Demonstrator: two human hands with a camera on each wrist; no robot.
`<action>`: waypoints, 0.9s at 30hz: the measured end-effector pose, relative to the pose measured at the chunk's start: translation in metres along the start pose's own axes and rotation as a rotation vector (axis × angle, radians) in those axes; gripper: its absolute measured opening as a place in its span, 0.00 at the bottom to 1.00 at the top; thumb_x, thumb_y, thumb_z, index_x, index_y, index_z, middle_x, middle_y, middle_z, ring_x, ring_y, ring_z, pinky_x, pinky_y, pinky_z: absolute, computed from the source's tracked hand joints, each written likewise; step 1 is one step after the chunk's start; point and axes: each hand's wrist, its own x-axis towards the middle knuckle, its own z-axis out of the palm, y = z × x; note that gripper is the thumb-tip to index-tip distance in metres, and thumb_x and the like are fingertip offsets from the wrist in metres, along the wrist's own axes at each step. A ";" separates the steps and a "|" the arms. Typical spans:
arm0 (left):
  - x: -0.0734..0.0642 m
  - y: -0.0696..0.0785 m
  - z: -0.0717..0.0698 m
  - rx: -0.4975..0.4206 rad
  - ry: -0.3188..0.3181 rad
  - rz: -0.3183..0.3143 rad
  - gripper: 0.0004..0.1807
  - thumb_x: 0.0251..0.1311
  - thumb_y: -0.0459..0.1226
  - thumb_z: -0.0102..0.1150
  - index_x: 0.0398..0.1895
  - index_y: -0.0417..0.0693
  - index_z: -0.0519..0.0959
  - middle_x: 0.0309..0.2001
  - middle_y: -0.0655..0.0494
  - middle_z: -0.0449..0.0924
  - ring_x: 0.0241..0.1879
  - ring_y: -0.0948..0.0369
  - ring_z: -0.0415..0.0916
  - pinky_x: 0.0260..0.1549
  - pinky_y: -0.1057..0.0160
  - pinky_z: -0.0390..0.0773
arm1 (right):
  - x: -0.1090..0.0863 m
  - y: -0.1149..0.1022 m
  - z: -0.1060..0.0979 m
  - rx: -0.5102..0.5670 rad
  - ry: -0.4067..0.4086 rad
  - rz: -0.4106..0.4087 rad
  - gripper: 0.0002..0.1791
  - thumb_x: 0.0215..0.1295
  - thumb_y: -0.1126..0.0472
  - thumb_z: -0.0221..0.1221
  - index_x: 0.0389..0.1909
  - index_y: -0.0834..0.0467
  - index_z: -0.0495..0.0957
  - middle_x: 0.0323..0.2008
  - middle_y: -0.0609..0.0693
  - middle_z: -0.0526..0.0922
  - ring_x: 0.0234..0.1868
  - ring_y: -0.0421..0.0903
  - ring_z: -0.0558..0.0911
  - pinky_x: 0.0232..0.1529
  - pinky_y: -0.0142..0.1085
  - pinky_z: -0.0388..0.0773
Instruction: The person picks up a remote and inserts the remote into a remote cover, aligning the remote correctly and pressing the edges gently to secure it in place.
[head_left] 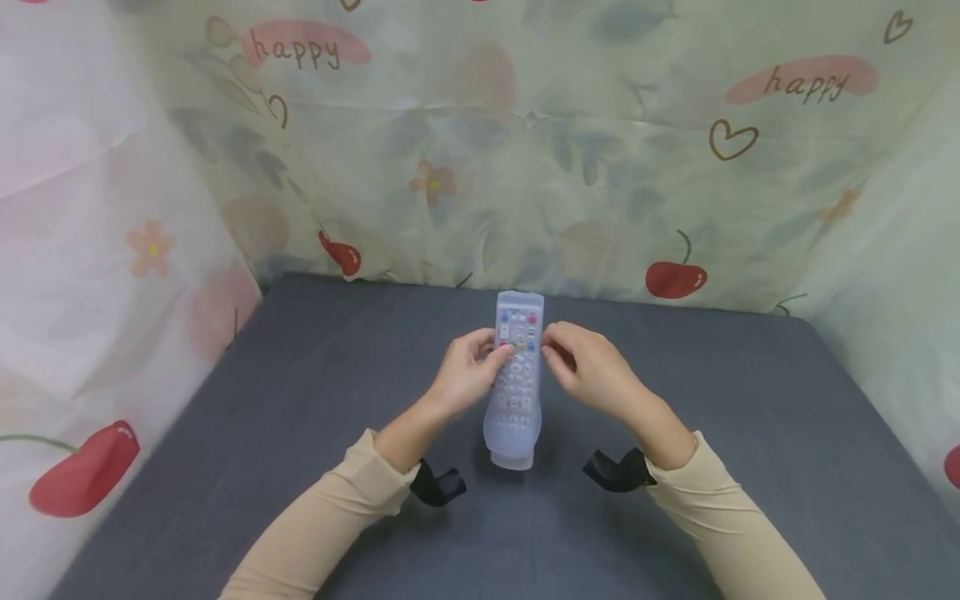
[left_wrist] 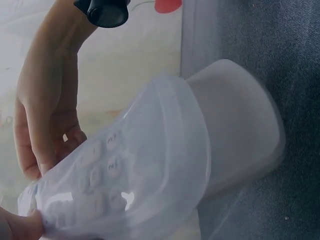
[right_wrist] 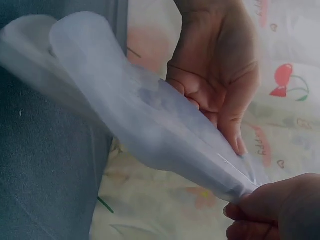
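While remote [head_left: 516,383] points lengthwise forward | left fingers [head_left: 477,340] clamp it | right fingers [right_wrist: 257,205] pinch sleeve [right_wrist: 137,127]

Pale remote control in a translucent cover [head_left: 514,392]: many button markings too small to read in the head view; cut off along the bottom edge in the left wrist view.
Bare left-hand grip [head_left: 467,375]: fingers partly hidden behind the remote.
Bare right-hand grip [head_left: 596,367]: cut off by the right wrist view's right edge.
Beige cloth sleeves [head_left: 322,508]: cut off by the head view's bottom edge.
Dark grey table [head_left: 360,333]: near edge out of frame.
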 end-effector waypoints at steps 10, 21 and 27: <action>-0.001 0.002 0.010 -0.082 0.128 -0.019 0.17 0.66 0.33 0.50 0.54 0.33 0.73 0.49 0.36 0.78 0.44 0.48 0.81 0.38 0.59 0.82 | -0.001 -0.001 0.002 -0.067 0.003 -0.050 0.06 0.62 0.69 0.54 0.27 0.57 0.73 0.23 0.47 0.71 0.26 0.41 0.69 0.28 0.32 0.66; 0.002 -0.004 0.010 -0.078 0.147 0.039 0.18 0.65 0.32 0.52 0.54 0.31 0.73 0.48 0.34 0.79 0.46 0.47 0.81 0.39 0.57 0.82 | -0.007 0.000 0.014 -0.108 0.120 -0.058 0.04 0.61 0.70 0.57 0.29 0.59 0.76 0.21 0.47 0.71 0.21 0.37 0.66 0.24 0.29 0.65; 0.004 0.000 0.009 -0.065 0.136 0.052 0.18 0.65 0.33 0.52 0.55 0.34 0.73 0.49 0.37 0.78 0.45 0.47 0.81 0.38 0.56 0.82 | -0.009 -0.005 0.020 -0.035 0.224 -0.020 0.03 0.62 0.69 0.57 0.33 0.63 0.79 0.23 0.51 0.78 0.21 0.41 0.74 0.24 0.32 0.73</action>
